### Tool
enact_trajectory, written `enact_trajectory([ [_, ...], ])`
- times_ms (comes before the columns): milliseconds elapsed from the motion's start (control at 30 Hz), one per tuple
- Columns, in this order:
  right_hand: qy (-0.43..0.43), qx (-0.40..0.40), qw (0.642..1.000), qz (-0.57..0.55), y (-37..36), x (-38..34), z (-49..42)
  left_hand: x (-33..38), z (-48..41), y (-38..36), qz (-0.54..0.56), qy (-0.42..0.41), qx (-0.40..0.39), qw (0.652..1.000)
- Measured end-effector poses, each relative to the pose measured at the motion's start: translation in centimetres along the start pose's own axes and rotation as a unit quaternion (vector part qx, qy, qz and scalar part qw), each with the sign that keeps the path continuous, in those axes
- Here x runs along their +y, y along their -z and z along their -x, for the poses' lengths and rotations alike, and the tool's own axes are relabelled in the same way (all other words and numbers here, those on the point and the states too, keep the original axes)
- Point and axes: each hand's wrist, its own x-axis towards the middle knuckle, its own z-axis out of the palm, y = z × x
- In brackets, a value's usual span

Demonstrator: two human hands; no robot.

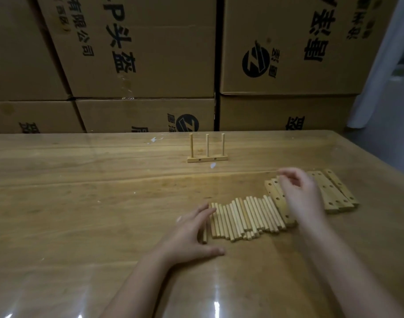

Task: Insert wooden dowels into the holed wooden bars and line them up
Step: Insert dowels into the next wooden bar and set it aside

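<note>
A person's left hand (192,235) lies flat on the wooden table (81,180) with its fingers straight and spread, the thumb stretched out toward the near edge. It grips nothing. One loose dowel (205,232) lies on the table in the gap between the thumb and the forefinger, touching or nearly touching the hand. Just to the right of that hand is a pile of dowels (247,219), laid side by side in a ragged row and reaching across to the holed bars (331,193). These bars lie flat and close together at the right of the table, holes facing up. The right hand (299,193) hovers over the left end of that row, its fingers loosely bent. It is blurred, so I cannot tell whether it holds anything or touches the bars beneath it. Farther back, near the middle of the table and well apart from both hands, stands one finished bar (207,159) with three dowels upright in it. Stacked cardboard boxes (139,53) with dark print fill the background behind the table.
</note>
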Motion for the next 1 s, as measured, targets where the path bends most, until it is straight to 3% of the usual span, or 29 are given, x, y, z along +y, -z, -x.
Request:
enact_trajectory([
  [133, -0.082, 0.091, 0.97, 0.208, 6.3, 5.9, -3.9, 0.2, -0.2, -0.1, 0.0, -0.005, 0.063, 0.998],
  [267, -0.21, 0.05, 0.932, 0.291, 7.9, 11.4, -4.1, 0.0, -0.7, -0.2, -0.035, -0.009, 0.074, 0.997],
  [367, -0.179, 0.041, 0.936, 0.3, 7.4, 12.0, -3.9, 0.0, -1.0, -0.3, -0.022, -0.014, 0.072, 0.997],
  [567, -0.162, 0.044, 0.943, 0.288, 7.8, 12.1, -4.0, -0.3, -0.9, 0.3, 0.13, 0.017, 0.103, 0.986],
  [633, -0.143, 0.038, 0.946, 0.289, 7.8, 12.0, -3.9, -0.3, -0.8, 0.5, 0.099, 0.015, 0.064, 0.993],
  [800, -0.104, -0.002, 0.95, 0.293, 7.2, 11.3, -3.4, -0.3, -1.0, 0.1, -0.109, 0.009, -0.002, 0.994],
  [1000, -0.077, -0.032, 0.964, 0.254, 6.4, 10.6, -3.0, -1.9, -0.5, 0.8, -0.086, 0.042, 0.009, 0.995],
])
